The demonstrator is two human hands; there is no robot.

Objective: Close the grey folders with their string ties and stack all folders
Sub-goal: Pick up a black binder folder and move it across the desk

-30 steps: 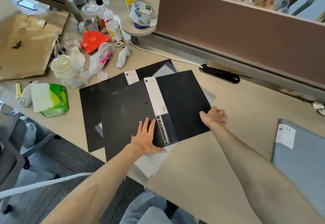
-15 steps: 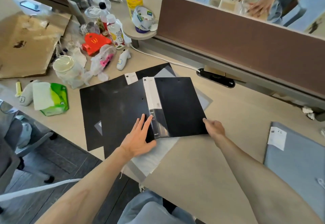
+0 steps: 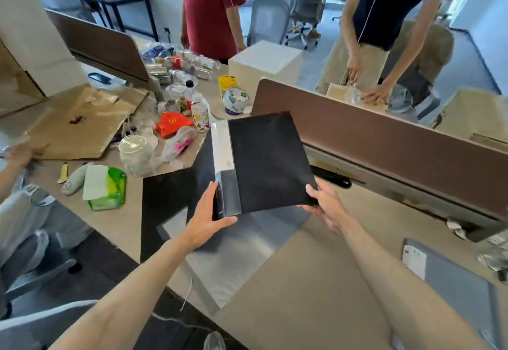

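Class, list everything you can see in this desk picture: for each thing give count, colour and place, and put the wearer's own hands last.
Black folder: 1, black with white spine, held above the desk.
Folders on desk: at least 1, black, under the held one.
Clear sleeve: 1, translucent, at the near desk edge.
Grey folder: 1, grey with white label, far right of desk.
Tissue pack: 1, green and white, left.
Red box: 1, red, amid the clutter.
Bottle: 1, clear with white cap, beside the red box.
Paper bag: 1, brown, flat at left.
Divider: 1, brown, behind the desk.
People: 2 standing behind, 1 at left edge.
Left hand: on the spine edge.
Right hand: on the right corner.
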